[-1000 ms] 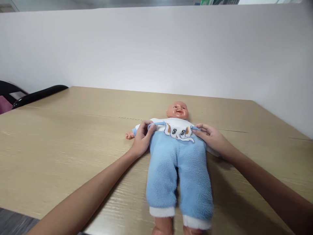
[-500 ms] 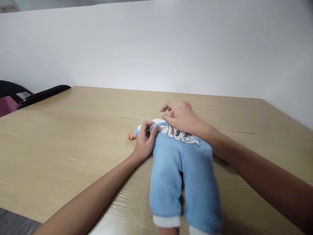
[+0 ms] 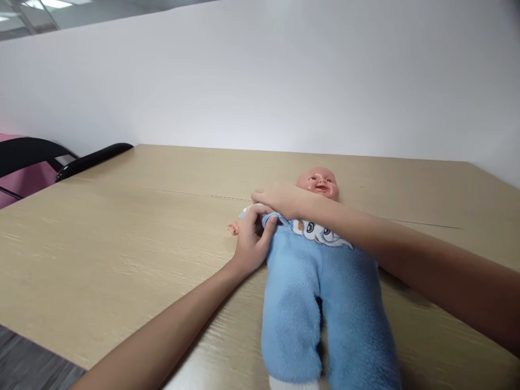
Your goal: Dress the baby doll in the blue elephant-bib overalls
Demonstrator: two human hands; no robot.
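A baby doll (image 3: pixel 317 183) lies on its back on a light wooden table (image 3: pixel 122 238), dressed in fluffy blue overalls (image 3: pixel 320 292) with a white elephant bib. My left hand (image 3: pixel 252 238) pinches the blue strap at the doll's shoulder on the left side. My right hand (image 3: pixel 278 198) reaches across the doll's chest to the same shoulder, fingers curled on the strap beside my left hand. The doll's small hand (image 3: pixel 233 228) pokes out to the left.
A white partition wall (image 3: pixel 260 81) stands behind the table. A black chair (image 3: pixel 60 157) with something pink on it sits past the table's left edge. The table's front edge runs along the lower left.
My right hand left the doll's right-side strap and crossed over its chest to the left shoulder, joining my left hand. The doll's face shows again after being covered.
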